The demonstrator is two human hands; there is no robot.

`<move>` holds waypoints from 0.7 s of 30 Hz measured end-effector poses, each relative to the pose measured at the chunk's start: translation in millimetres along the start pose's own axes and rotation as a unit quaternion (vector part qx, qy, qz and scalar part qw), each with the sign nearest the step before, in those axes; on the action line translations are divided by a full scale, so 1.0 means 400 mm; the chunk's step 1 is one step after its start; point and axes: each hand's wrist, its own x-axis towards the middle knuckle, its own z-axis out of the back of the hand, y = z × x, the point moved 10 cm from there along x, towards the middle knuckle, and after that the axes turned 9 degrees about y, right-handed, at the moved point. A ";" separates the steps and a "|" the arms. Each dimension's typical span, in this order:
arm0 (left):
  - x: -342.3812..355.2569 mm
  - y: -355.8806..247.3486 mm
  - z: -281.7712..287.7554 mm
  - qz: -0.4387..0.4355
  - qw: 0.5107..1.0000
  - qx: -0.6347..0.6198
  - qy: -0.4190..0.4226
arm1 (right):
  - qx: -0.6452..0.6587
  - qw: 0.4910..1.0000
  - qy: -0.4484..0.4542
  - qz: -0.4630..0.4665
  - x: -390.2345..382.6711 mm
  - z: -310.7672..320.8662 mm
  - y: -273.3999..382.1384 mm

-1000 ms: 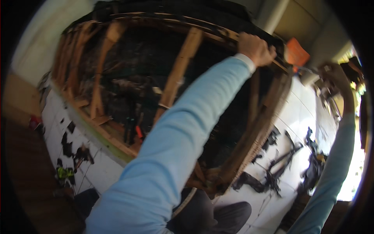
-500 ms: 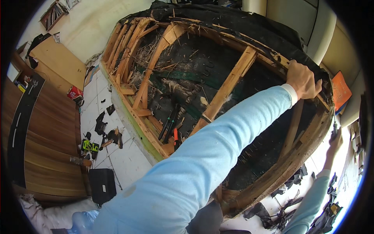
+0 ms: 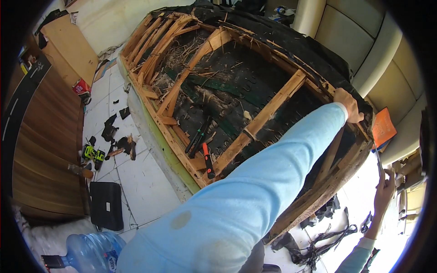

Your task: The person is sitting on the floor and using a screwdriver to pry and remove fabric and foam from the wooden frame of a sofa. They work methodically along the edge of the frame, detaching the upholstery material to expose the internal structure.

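A stripped wooden furniture frame [image 3: 273, 107] lies before me, with black fabric [image 3: 314, 50] along its far side. My left hand [image 3: 348, 105] is closed over the wooden rail near its right corner, the blue sleeve stretching across the frame. Low at the right, my right hand [image 3: 385, 191] grips a slender tool [image 3: 380, 169] with a dark handle and thin shaft, looking like a screwdriver. Its tip points up at the frame's right corner; whether it touches is unclear. Inside the frame rest an orange-and-black-handled tool [image 3: 208, 160] and dark pliers-like tools [image 3: 198, 136].
Wood splinters [image 3: 211, 98] litter the frame's inside. On the white tiles [image 3: 148, 177] are a green drill [image 3: 94, 155], a black case [image 3: 106, 205], a water jug [image 3: 93, 249] and torn black scraps [image 3: 318, 245]. Pale upholstered seating [image 3: 364, 41] stands behind; an orange packet [image 3: 383, 125] is beside the corner.
The whole view has shifted, bringing the water jug further into sight. My left hand keeps its hold on the rail. My right hand, still gripping the tool, sits slightly further below the corner.
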 end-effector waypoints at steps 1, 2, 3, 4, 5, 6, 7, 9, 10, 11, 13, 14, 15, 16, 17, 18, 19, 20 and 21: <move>0.010 -0.016 0.011 -0.017 1.000 0.006 0.016 | -0.049 0.994 -0.059 0.082 -0.006 0.051 0.084; 0.014 0.016 -0.006 -0.015 0.999 0.018 0.040 | -0.076 0.992 -0.042 0.088 0.014 0.030 0.162; 0.018 0.011 0.001 -0.017 0.998 0.029 0.044 | -0.110 0.989 -0.037 0.090 0.015 0.050 0.244; 0.022 0.003 0.009 -0.020 0.998 0.039 0.047 | -0.130 0.989 -0.015 0.063 0.024 0.065 0.288; 0.022 0.022 0.006 -0.014 0.997 0.053 0.055 | -0.140 0.989 0.014 0.040 0.041 0.054 0.324; 0.017 0.015 0.006 -0.017 0.997 0.055 0.049 | -0.159 0.986 0.041 0.013 0.054 0.054 0.337; 0.013 0.010 0.007 -0.015 0.998 0.050 0.047 | -0.180 0.983 0.030 0.024 0.068 0.062 0.351; 0.009 0.004 0.010 -0.009 0.998 0.039 0.043 | -0.221 0.974 0.010 0.049 0.101 0.074 0.364; 0.002 -0.001 0.016 -0.014 0.999 0.032 0.027 | -0.241 0.969 0.000 0.062 0.118 0.079 0.369; -0.001 -0.003 0.014 -0.017 0.999 0.023 0.021 | -0.260 0.963 -0.011 0.074 0.135 0.085 0.377; -0.010 0.003 0.014 -0.021 1.000 0.009 0.010 | -0.287 0.956 0.010 0.067 0.173 0.083 0.407; -0.007 0.008 0.013 -0.019 1.000 -0.005 0.018 | -0.297 0.953 0.040 0.046 0.196 0.081 0.424; -0.006 0.014 0.016 -0.017 1.000 -0.006 0.011 | -0.302 0.951 0.038 0.053 0.213 0.076 0.444; -0.005 0.017 0.017 -0.016 1.000 -0.008 0.004 | -0.308 0.949 0.037 0.060 0.227 0.071 0.459; -0.006 0.023 0.015 -0.014 1.000 -0.009 -0.002 | -0.313 0.947 0.035 0.066 0.238 0.066 0.474; -0.009 0.035 0.013 -0.009 1.000 -0.013 -0.016 | -0.296 0.953 0.053 0.045 0.251 0.060 0.481; -0.014 0.026 0.018 -0.012 0.999 -0.022 -0.032 | -0.287 0.956 0.067 0.017 0.256 0.071 0.485; -0.017 0.018 0.023 -0.016 0.998 -0.032 -0.047 | -0.277 0.957 0.081 -0.010 0.256 0.081 0.483; -0.020 0.018 0.026 -0.017 0.998 -0.037 -0.055 | -0.263 0.961 0.081 -0.023 0.257 0.088 0.481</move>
